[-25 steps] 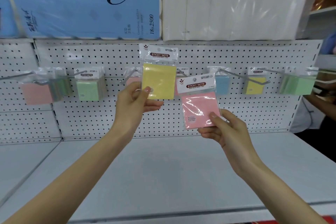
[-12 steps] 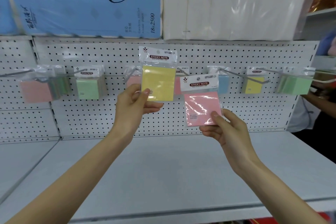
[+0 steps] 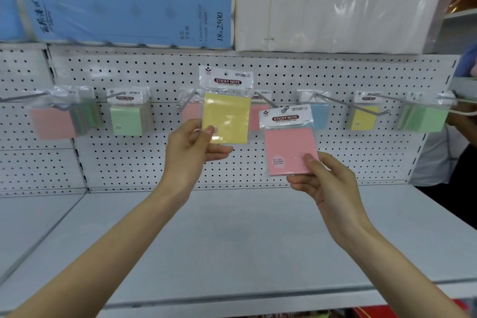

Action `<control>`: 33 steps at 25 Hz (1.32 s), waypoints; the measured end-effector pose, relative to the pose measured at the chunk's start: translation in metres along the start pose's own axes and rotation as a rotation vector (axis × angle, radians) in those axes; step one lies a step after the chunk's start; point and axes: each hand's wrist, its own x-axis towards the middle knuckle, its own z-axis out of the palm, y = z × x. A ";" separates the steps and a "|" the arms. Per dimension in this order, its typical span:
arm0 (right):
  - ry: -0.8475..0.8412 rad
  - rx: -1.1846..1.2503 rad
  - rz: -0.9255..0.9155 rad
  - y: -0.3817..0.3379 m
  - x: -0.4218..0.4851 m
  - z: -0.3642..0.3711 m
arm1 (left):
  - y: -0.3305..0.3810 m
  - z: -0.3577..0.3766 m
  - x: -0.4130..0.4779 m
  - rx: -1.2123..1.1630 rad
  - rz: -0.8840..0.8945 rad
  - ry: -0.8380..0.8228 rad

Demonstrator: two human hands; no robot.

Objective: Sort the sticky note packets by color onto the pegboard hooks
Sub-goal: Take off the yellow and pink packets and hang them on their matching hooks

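My left hand (image 3: 191, 152) pinches the lower left corner of a yellow sticky note packet (image 3: 227, 113), held upright in front of the pegboard (image 3: 284, 72). My right hand (image 3: 325, 181) pinches the bottom right corner of a pink packet (image 3: 289, 147), whose header hole sits at the tip of a metal hook (image 3: 268, 100). More pink packets (image 3: 256, 116) hang behind on that hook. Other hooks carry a pink-fronted mixed stack (image 3: 54, 121), green packets (image 3: 127, 119), a blue packet (image 3: 318, 115), a yellow packet (image 3: 361, 119) and green packets (image 3: 423, 117).
A white shelf (image 3: 232, 240) runs under the pegboard. Above it stand a blue tissue pack (image 3: 116, 0) and a white tissue pack (image 3: 340, 10). Another person (image 3: 444, 152) stands at the right edge. Long hooks jut out toward me.
My right hand has carried the pink packet right and upright, bringing its header to the tip of the pink hook. The yellow packet has stayed about where it was.
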 end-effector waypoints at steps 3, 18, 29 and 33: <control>0.001 -0.001 0.005 0.000 0.002 0.001 | 0.000 0.000 0.001 0.002 0.003 -0.002; 0.054 -0.071 0.149 0.044 0.087 0.019 | -0.042 -0.024 -0.005 0.113 -0.119 0.027; 0.048 -0.148 0.230 0.068 0.192 0.040 | -0.055 -0.042 0.008 0.152 -0.188 0.107; 0.042 -0.112 0.277 0.080 0.215 0.049 | -0.057 -0.044 0.016 0.158 -0.199 0.151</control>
